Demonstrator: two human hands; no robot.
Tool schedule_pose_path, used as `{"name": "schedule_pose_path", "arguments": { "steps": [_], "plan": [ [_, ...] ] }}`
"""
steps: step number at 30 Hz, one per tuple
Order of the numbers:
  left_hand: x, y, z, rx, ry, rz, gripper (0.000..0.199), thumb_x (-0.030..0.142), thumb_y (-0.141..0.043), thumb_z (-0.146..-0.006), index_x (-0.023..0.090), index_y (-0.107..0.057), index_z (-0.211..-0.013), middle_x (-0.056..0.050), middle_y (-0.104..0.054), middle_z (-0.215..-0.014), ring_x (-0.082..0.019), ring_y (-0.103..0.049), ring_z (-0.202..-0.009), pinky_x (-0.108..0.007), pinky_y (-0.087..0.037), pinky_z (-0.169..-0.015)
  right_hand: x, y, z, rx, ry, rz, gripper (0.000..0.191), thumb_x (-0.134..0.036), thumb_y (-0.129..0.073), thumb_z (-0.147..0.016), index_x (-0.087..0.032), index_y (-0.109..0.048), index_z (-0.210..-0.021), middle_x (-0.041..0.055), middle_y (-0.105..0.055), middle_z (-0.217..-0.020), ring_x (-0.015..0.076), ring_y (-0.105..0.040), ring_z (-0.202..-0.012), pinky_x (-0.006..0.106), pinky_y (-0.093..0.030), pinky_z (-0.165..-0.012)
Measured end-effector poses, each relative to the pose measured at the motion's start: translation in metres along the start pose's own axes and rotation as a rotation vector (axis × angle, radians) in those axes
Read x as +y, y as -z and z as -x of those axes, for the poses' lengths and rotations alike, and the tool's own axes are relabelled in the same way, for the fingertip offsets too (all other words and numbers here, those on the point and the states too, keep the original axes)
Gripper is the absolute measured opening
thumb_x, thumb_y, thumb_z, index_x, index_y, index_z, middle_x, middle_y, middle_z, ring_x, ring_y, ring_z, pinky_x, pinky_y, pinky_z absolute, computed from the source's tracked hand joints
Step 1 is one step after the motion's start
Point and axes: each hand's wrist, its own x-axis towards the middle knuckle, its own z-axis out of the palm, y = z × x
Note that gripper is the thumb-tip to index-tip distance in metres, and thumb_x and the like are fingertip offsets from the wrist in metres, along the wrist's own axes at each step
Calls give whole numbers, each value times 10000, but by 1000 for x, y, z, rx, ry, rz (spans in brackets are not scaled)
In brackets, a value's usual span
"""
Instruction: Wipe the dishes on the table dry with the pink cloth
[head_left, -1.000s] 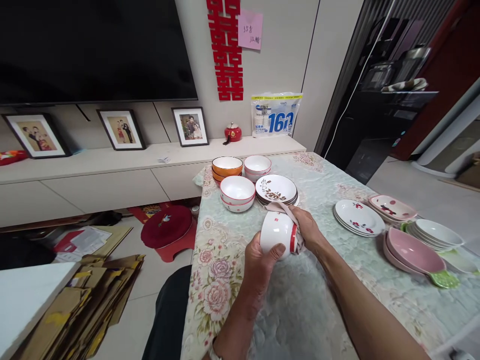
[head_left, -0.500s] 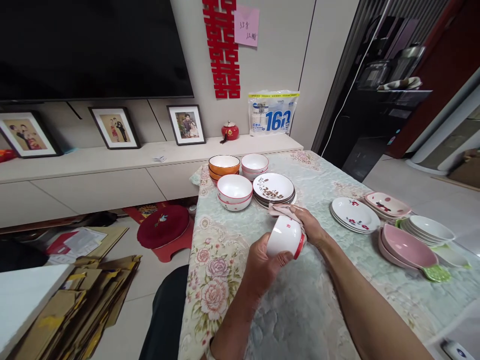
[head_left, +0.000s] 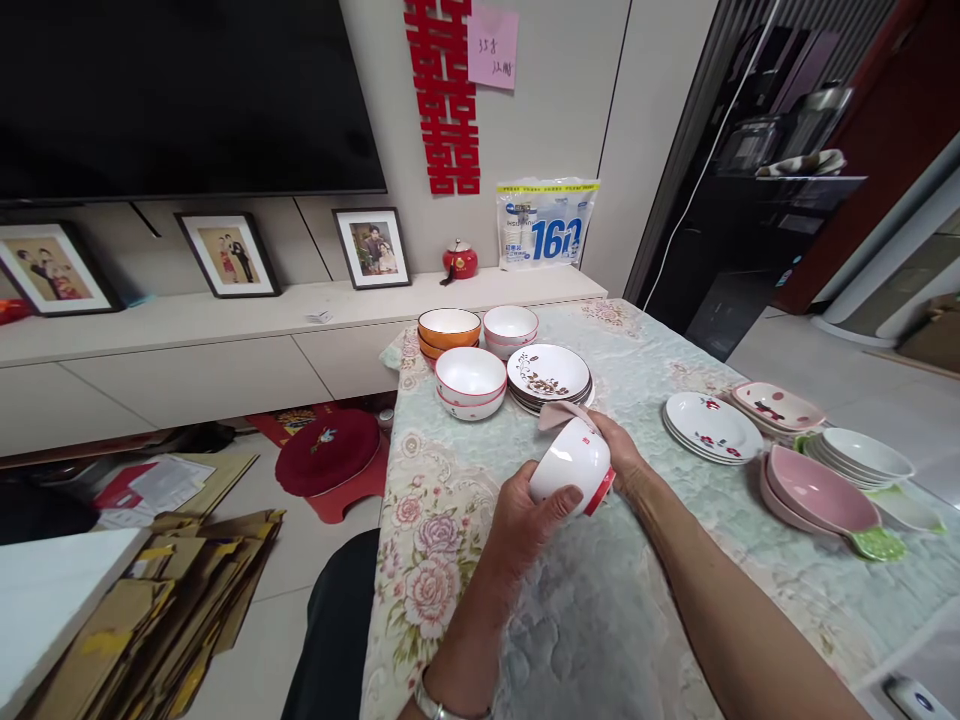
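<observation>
My left hand [head_left: 529, 512] is closed around a white bowl [head_left: 571, 465] with a red rim, tilted on its side above the table, its thumb across the outside. A pale pink cloth [head_left: 559, 414] is gripped by my right hand [head_left: 619, 450], which presses against the bowl's far right side. Most of those right fingers are hidden behind the bowl. Just beyond my hands stand a stack of white plates [head_left: 549, 371] with brown flowers and a pair of red-rimmed white bowls [head_left: 471, 372].
Orange bowls [head_left: 450, 328] and further white bowls [head_left: 511, 324] stand farther back on the cloth-covered table [head_left: 442, 540]. To the right are flowered plates [head_left: 712, 424], pink dishes [head_left: 821, 488] and small white bowls [head_left: 868, 455]. A red stool [head_left: 330, 455] stands left of the table.
The bowl has turned and tilted a little in my left hand. My right hand and the cloth have shifted slightly along its side. The stacks stay in place.
</observation>
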Motion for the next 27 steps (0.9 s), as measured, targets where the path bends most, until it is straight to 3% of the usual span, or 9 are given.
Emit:
{"name": "schedule_pose_path", "arguments": {
  "steps": [3, 6, 9, 13, 15, 17, 20, 22, 27],
  "plan": [
    [1, -1, 1, -8, -7, 22, 463, 466, -813, -608, 105, -667, -857, 8, -596, -638, -117, -488, -585, -219, -398, -552, -6, 1, 2, 35, 73, 53, 343, -517, -678, -723, -174, -674, -742, -9, -647, -625, 152, -531, -574, 271, -423, -562],
    [2, 0, 1, 26, -19, 39, 427, 460, -816, -615, 116, -646, -801, 15, -582, -631, -106, -469, -573, -209, -386, -535, -18, -1, 12, 10, 196, 156, 313, -488, -646, -784, -189, -718, -846, 23, -719, -825, 203, -614, -785, 303, -472, -736],
    [2, 4, 0, 38, -19, 87, 427, 459, -817, -624, 121, -651, -826, 0, -612, -670, -119, -493, -603, -220, -408, -565, -33, -7, 27, -156, 485, 427, 340, -441, -530, -902, -212, -716, -1071, 64, -698, -1151, 264, -594, -1101, 372, -424, -971],
    [6, 3, 2, -7, -35, 74, 433, 426, -799, -666, 123, -681, -952, -31, -663, -776, -141, -531, -667, -235, -436, -618, -48, -11, 37, -300, 702, 711, 334, -406, -513, -929, -249, -686, -1167, 64, -668, -1205, 276, -556, -1155, 406, -389, -1017],
    [9, 1, 4, -32, -42, 1, 397, 419, -789, -678, 123, -675, -918, -16, -635, -736, -132, -506, -642, -226, -418, -593, -49, -8, 35, -284, 648, 702, 317, -422, -502, -934, -229, -711, -1075, 64, -694, -1087, 257, -595, -1034, 376, -437, -921],
    [12, -1, 6, -66, -41, -104, 345, 413, -790, -672, 134, -645, -814, 19, -558, -650, -110, -442, -588, -209, -363, -533, -46, -2, 29, -232, 506, 601, 335, -456, -500, -930, -198, -712, -909, 47, -691, -875, 209, -605, -802, 318, -459, -720],
    [13, 0, 7, -119, -62, -223, 327, 405, -791, -662, 156, -589, -727, 50, -460, -603, -95, -365, -564, -201, -290, -493, -38, 7, 20, -162, 276, 374, 370, -512, -566, -870, -185, -636, -712, -3, -588, -611, 137, -476, -526, 266, -346, -491],
    [12, 4, 5, -146, -71, -242, 318, 396, -788, -664, 160, -593, -749, 50, -462, -623, -101, -374, -585, -200, -301, -515, -33, 11, 15, -125, 171, 237, 372, -529, -623, -814, -187, -605, -668, -15, -559, -550, 121, -437, -466, 255, -314, -448],
    [5, 13, -2, -218, -49, -228, 345, 322, -810, -630, 171, -634, -886, 19, -569, -771, -146, -479, -728, -213, -380, -653, -18, 20, 2, -5, 43, -60, 345, -522, -710, -708, -181, -672, -741, 5, -639, -586, 137, -530, -487, 251, -407, -469]
  ]
}}
